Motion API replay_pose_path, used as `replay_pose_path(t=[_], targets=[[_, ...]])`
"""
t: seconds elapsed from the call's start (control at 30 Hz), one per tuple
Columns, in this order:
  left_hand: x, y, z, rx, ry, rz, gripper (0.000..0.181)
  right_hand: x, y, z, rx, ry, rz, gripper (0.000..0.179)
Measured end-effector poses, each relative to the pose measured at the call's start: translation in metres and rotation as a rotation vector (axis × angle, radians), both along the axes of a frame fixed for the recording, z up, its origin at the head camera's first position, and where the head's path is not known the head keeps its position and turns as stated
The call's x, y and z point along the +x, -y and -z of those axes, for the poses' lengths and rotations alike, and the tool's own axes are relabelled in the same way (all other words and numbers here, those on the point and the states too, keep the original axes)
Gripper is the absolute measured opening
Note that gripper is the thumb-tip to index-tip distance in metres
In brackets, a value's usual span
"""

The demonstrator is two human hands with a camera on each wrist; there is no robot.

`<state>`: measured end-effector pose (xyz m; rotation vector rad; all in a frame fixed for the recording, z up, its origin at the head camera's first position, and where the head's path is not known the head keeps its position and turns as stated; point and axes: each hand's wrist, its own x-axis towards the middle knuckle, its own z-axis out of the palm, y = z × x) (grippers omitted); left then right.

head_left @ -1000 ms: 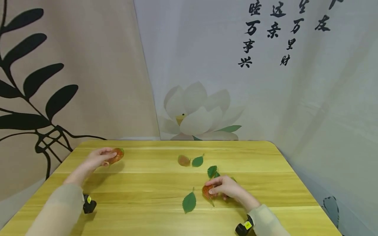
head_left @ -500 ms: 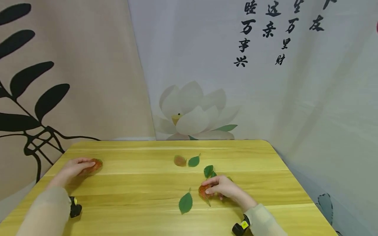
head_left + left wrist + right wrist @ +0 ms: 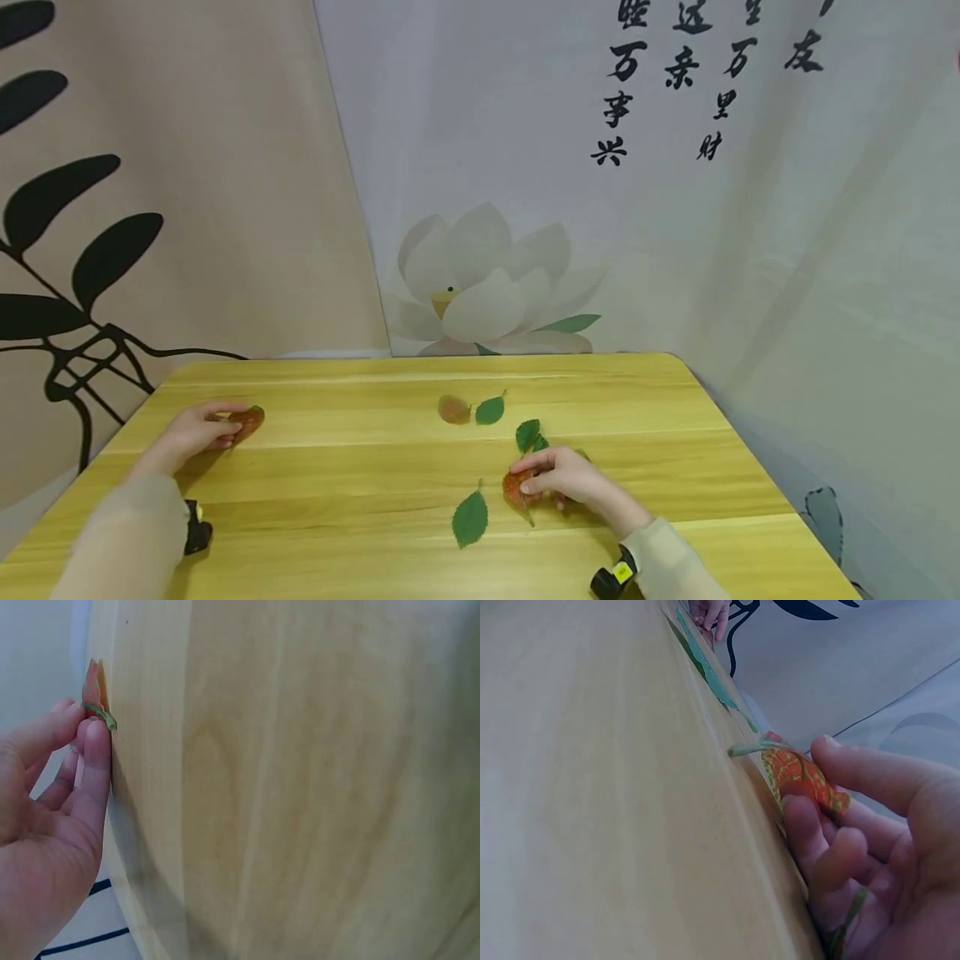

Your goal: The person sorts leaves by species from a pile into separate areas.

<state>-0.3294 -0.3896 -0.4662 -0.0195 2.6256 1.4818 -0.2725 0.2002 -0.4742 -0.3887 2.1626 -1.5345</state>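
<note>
At the table's left side, my left hand (image 3: 193, 435) pinches a reddish-brown leaf (image 3: 249, 422) between thumb and fingers. The left wrist view shows this leaf (image 3: 91, 686) nearly edge-on, with its green stem curving past the fingertips. My right hand (image 3: 576, 479), right of the table's middle, pinches an orange-red leaf (image 3: 515, 490) whose stem points toward me. Yellow veins show on that leaf (image 3: 791, 772) in the right wrist view. Below the right fingers there, another green stem (image 3: 853, 911) sticks out by the palm; the rest of it is hidden.
A single green leaf (image 3: 470, 519) lies left of my right hand. Farther back lie a brownish-red leaf (image 3: 453, 409) and a green leaf (image 3: 490, 410). More green leaves (image 3: 528, 434) lie just beyond the right hand, partly covered. A printed curtain (image 3: 637, 250) hangs behind the wooden table (image 3: 337, 500).
My left hand has moved left and a little nearer with its reddish-brown leaf, which now tilts more upright than half a second ago. The right hand stays in place. The head view has turned slightly right.
</note>
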Motion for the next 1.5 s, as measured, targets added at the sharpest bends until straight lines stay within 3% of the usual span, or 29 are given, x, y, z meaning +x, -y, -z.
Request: replay_pose_path(t=[0.3,0.63,1.0,1.23,1.5], targets=[[-0.004,-0.006,-0.005,-0.121,-0.017,0.116,0.045,0.0,-0.002,0.0,0.011,-0.014,-0.004,0.033],[-0.007,-0.006,-0.008,-0.205,0.01,0.156,0.051,-0.001,0.001,-0.001,0.0,-0.003,0.008,0.033],[-0.006,-0.01,-0.009,-0.163,0.023,0.202,0.051,0.002,0.005,-0.008,-0.001,-0.011,0.086,0.032],[-0.005,-0.009,-0.009,-0.108,0.045,0.193,0.052,0.0,0.013,-0.03,-0.018,-0.102,0.063,0.033],[-0.003,-0.011,-0.007,-0.096,0.0,0.225,0.05,-0.015,0.034,-0.067,0.022,-0.167,0.08,0.033]])
